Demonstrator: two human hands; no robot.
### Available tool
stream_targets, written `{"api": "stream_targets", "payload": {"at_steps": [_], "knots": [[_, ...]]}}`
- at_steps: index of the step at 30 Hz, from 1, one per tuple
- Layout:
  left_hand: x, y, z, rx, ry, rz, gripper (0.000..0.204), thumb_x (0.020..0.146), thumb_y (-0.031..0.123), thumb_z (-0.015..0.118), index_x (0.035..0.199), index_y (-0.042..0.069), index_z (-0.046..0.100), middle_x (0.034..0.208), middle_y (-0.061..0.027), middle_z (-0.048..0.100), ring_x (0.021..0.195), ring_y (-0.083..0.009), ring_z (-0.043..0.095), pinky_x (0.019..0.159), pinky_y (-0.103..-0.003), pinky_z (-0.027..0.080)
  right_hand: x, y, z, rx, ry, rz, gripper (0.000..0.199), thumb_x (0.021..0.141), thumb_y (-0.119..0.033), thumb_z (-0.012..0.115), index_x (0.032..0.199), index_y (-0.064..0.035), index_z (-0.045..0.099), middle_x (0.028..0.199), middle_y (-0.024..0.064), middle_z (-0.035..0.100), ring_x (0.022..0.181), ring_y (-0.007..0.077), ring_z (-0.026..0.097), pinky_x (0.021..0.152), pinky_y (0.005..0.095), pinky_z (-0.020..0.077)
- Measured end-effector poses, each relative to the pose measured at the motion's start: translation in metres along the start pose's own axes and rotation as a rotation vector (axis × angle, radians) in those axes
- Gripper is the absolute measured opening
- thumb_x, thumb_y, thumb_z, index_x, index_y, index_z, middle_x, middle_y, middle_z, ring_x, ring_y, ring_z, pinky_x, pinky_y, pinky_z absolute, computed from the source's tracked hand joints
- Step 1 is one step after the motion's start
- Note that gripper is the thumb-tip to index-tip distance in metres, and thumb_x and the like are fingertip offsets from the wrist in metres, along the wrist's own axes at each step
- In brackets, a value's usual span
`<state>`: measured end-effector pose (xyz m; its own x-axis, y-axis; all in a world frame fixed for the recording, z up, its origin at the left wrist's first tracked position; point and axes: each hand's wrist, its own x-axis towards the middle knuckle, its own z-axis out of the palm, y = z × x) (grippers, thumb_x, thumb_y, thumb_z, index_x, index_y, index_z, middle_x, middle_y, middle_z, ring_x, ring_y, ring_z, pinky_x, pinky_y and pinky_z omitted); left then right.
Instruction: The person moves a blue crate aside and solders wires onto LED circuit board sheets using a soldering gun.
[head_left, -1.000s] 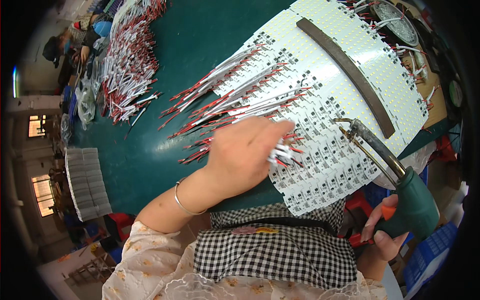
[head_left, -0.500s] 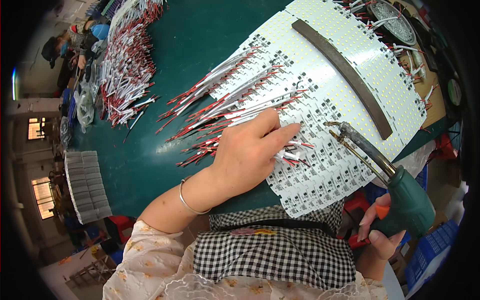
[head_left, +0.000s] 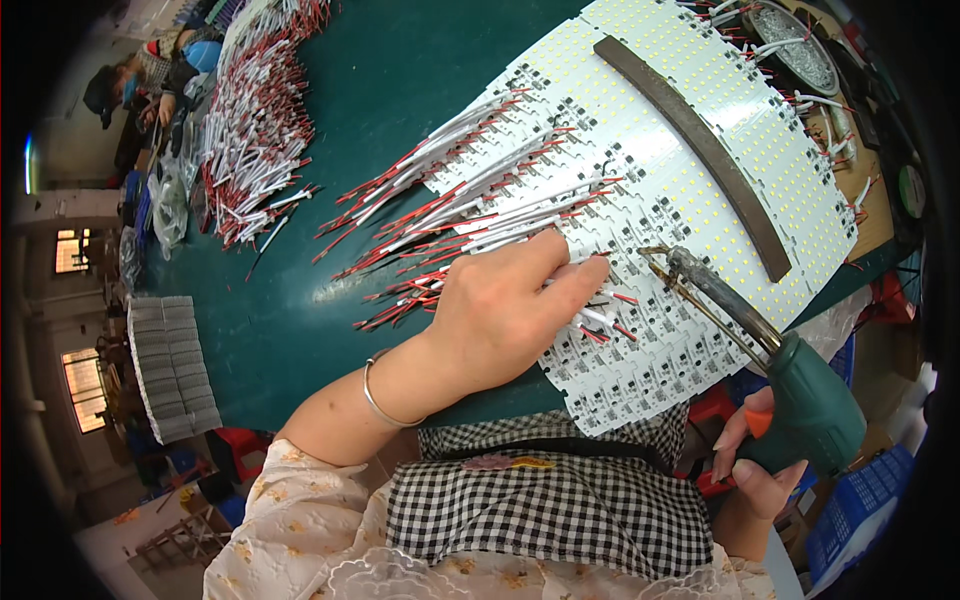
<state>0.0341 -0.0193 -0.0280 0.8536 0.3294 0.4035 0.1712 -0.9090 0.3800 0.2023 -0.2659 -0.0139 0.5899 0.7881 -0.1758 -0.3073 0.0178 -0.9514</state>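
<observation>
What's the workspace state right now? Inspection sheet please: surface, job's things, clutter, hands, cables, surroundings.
Surface: dark green table, partly covered.
Job's things: white LED boards overlapping in rows; red-and-white wires lying across them.
Clutter: wire heap far left; stacked grey strips; dark curved bar on boards.
Hands: left hand pressing wire ends on a board; right hand gripping green soldering gun.
Cables: nothing seen besides wires.
Surroundings: another person far left.
</observation>
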Motion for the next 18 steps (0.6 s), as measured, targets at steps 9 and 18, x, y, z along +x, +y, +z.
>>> {"api": "stream_targets", "payload": {"at_steps": [9,18], "knots": [[0.0018,-0.0024,0.0026,-0.131,0.006,-0.048,0.052,0.052,-0.013,0.053,0.099,0.006,0.064,0.072,-0.0068,0.057,0.058,-0.0214,0.057,0.047,-0.029,0.044,0.0012,0.0042,0.0007,0.004,0.016,-0.008,0.060,0.067,-0.011,0.070,0.113,0.0145,0.041,0.076,0.0193,0.058,0.043,0.0146,0.051,0.038,0.0226,0.0433],[0.0026,-0.0019,0.0013,-0.247,-0.033,-0.131,0.056,0.048,-0.016,0.049,0.097,0.006,0.066,0.075,-0.0075,0.058,0.064,-0.0228,0.059,0.053,-0.030,0.046,0.0056,-0.0014,-0.0033,-0.006,-0.173,0.067,0.054,0.065,0.005,0.055,0.118,0.0102,0.043,0.089,0.0221,0.057,0.067,0.0209,0.057,0.052,0.0262,0.0446]]}}
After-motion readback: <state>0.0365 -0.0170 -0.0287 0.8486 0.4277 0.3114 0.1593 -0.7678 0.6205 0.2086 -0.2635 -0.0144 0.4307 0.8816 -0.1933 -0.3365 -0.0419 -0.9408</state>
